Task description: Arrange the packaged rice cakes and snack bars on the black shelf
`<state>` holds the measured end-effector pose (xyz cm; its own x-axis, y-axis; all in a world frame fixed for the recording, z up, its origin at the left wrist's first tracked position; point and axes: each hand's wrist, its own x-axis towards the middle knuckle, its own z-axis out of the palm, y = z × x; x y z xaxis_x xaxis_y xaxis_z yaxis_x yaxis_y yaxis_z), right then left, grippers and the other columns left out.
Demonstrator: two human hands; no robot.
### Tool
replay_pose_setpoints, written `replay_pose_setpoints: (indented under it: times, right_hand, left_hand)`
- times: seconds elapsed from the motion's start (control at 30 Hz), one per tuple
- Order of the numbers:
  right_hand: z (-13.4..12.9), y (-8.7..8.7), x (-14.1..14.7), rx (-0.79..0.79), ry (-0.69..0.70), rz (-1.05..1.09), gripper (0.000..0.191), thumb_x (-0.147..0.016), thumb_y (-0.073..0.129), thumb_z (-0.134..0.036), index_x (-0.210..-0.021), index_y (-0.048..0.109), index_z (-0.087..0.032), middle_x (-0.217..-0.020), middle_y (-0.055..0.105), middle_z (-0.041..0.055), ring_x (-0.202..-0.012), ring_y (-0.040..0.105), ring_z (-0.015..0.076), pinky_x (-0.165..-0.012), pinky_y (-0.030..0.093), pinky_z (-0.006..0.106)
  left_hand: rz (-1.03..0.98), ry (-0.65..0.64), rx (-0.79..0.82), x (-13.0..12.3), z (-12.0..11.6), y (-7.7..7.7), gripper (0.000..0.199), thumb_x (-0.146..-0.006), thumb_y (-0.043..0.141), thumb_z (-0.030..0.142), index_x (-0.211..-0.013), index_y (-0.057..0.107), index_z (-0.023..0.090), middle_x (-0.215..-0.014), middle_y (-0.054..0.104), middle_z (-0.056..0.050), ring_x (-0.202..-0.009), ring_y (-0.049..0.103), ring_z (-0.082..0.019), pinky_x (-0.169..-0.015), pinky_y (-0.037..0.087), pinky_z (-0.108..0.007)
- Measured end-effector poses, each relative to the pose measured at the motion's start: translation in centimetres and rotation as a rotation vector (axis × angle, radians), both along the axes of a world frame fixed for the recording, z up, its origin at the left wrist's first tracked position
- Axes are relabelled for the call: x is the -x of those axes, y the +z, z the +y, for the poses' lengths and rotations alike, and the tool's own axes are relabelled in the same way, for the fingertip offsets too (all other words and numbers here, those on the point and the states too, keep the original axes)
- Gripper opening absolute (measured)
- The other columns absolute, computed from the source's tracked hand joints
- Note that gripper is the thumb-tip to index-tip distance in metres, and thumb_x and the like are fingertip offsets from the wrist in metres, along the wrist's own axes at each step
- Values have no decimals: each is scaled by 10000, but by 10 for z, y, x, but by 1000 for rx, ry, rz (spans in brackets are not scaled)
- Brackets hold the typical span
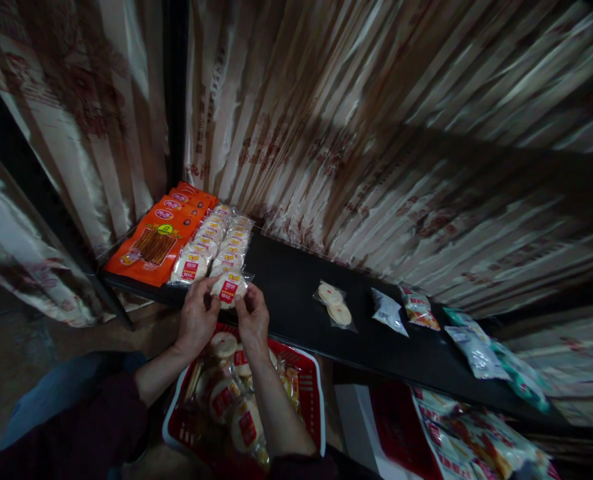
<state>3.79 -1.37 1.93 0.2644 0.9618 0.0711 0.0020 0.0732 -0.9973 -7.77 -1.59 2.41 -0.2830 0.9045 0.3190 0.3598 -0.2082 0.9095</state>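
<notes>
Left hand [197, 321], right hand [253, 319]: both pinching one pack [229, 289] (red label up, I notice) | near shelf [291, 273] front edge | basket [316, 393] below.

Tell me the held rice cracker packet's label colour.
The red label shows best in the head view.

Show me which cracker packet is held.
The packet between the left hand and right hand; the others lie on the shelf or in the red basket.
</notes>
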Motion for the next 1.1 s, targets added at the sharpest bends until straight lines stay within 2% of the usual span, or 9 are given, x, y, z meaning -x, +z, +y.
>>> replay_pose_setpoints:
  times: [0.2,0.37,0.6,0.77,0.93,1.1]
  right_hand:
    - [1,-2,-11,12,-36,74,382,-733,643,-363,-1063,591,-178,-968,692,43,-860,638,171,-758,517,287]
    - [4,-2,-32,-17,-100,73,400,-729,645,-379,-1068,596,-174,-994,698,61,-890,644,185,-784,514,301]
    - [12,-6,-62,2,-177,74,465,-706,664,-413,-1093,592,-166,-954,711,59,-848,661,191,-740,518,297]
    - [29,-11,-82,9,-199,58,480,-689,670,-383,-1104,594,-153,-905,717,49,-785,659,181,-740,511,306]
    - [57,-14,-97,8,-217,25,454,-677,644,-330,-1096,590,-166,-916,714,37,-809,661,176,-776,504,307]
    - [86,-21,-103,-18,-269,41,390,-652,660,-317,-1007,586,-175,-898,707,39,-828,663,179,-783,511,306]
  left_hand:
    - [-40,-98,-16,-11,-2,4,329,-793,466,169,-1104,568,196,-1144,589,-78,-1094,554,-204,-959,461,-382]
    - [53,-190,-55,-34,-5,2,315,-792,456,140,-1073,588,197,-1259,534,-87,-1214,480,-221,-1067,372,-438]
    - [141,-191,-72,-68,-2,-2,337,-759,456,89,-1049,600,180,-1254,496,-114,-1214,467,-249,-1053,388,-458]
    - [168,-219,-76,-87,16,-6,372,-743,466,84,-1085,593,160,-1294,486,-137,-1238,453,-270,-1059,376,-477]
    - [133,-231,-12,-111,43,-12,489,-732,503,109,-1220,514,140,-1351,460,-158,-1307,387,-291,-1094,322,-496]
    - [128,-224,91,-129,69,-14,445,-786,491,179,-1221,513,88,-1390,421,-202,-1350,326,-315,-1109,285,-507]
